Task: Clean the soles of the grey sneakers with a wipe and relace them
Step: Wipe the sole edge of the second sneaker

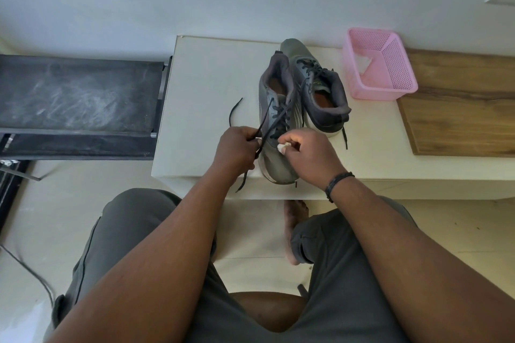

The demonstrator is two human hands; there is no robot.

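Left hand (235,147) pinches the limp, thin lace (267,122); right hand (309,152) pinches near the eyelets of the near sneaker (278,120). Best gripped at its stiff tip.

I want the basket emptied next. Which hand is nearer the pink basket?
Right. The right hand lies below and left of the pink basket; the left hand, gripping the lace, is farther left.

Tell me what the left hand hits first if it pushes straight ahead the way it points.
Likely the near sneaker: the left hand, gripping the lace, points up-right at it, though depth is unclear.
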